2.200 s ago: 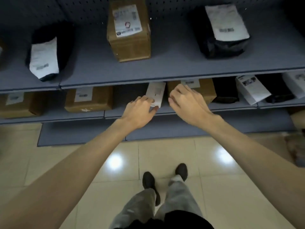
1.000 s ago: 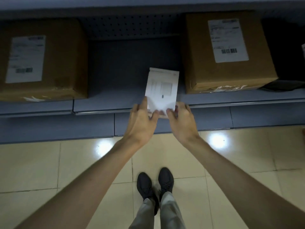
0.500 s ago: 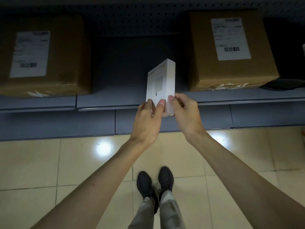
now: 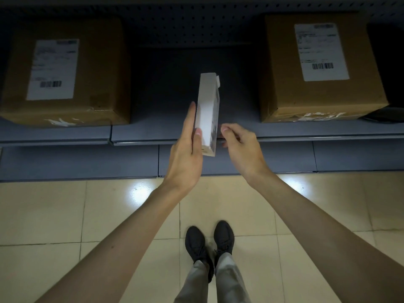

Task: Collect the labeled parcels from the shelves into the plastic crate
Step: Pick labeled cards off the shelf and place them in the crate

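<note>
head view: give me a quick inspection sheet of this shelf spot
surface: grey shelf, dimly lit
job's things: white slim box on edge, held up in front of the shelf; left cardboard carton and right cardboard carton labelled, standing on the shelf; crate not in view
clutter: dark item at far right, cut off
hands: left hand grips the white slim box; right hand curled beside its lower edge, contact unclear
cables: nothing seen
surroundings: perforated back panel, tiled floor, black shoes

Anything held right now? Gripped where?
Left hand pinches the white box near its lower end. Right hand sits beside it; contact unclear.
</note>
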`<action>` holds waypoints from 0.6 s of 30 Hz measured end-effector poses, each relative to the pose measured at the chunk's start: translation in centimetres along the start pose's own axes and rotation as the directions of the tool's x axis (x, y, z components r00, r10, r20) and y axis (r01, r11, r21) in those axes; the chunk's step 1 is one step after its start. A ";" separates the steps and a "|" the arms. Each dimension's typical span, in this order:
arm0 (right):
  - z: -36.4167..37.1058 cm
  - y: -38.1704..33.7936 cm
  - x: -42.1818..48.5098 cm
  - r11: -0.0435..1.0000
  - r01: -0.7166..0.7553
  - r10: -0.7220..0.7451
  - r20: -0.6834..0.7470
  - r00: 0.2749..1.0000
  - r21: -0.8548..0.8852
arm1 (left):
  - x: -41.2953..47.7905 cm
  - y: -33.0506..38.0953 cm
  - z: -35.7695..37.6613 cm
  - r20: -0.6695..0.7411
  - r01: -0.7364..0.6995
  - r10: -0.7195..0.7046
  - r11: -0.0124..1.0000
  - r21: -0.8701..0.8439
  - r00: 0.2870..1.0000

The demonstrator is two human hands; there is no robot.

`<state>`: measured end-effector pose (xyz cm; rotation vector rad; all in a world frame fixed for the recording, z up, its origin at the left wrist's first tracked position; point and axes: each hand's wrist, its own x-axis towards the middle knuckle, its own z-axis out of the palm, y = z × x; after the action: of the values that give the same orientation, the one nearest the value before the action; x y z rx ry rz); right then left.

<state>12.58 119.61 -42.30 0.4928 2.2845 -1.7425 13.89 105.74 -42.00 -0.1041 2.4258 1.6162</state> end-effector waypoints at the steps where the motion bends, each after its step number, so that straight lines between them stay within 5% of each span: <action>1: 0.0 0.2 0.5 1.000 -0.024 0.024 -0.004 1.000 -0.015 | 0.1 -0.1 -0.4 -0.009 -0.003 0.003 1.000 -0.017 1.000; 9: 1.5 0.2 3.8 0.983 -0.182 0.183 0.044 0.982 -0.016 | 1.3 -3.0 -2.9 -0.090 0.092 -0.093 0.996 -0.016 0.992; 18: -0.2 1.6 4.1 0.984 -0.171 0.170 -0.031 0.985 -0.051 | 2.6 -3.4 -1.3 -0.103 0.190 -0.187 0.981 0.027 0.977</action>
<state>9.52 120.68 -45.24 0.6825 2.2268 -1.5992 11.80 103.34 -45.16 -0.4060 2.4329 1.5158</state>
